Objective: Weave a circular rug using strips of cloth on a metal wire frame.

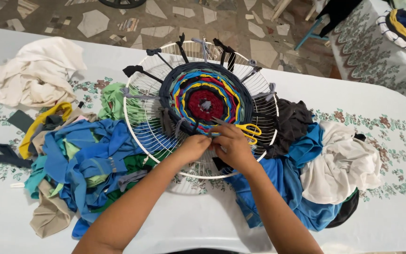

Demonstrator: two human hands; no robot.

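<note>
Both hands meet at near rim of white wire fan guard (142,136), mid-table. Left hand (194,147) pinches grey fabric strip (180,124); right hand (233,145) grips yellow-handled scissors (249,130). Round multicolour weaving (206,98) fills guard ctr. Fabric scrap piles (85,160) both sides.

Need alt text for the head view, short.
Two hands, left hand and right hand, meet at the near edge of a multicoloured round weaving on a white wire frame. Yellow-handled scissors lie beside the right hand, with fabric scraps piled on both sides.
</note>
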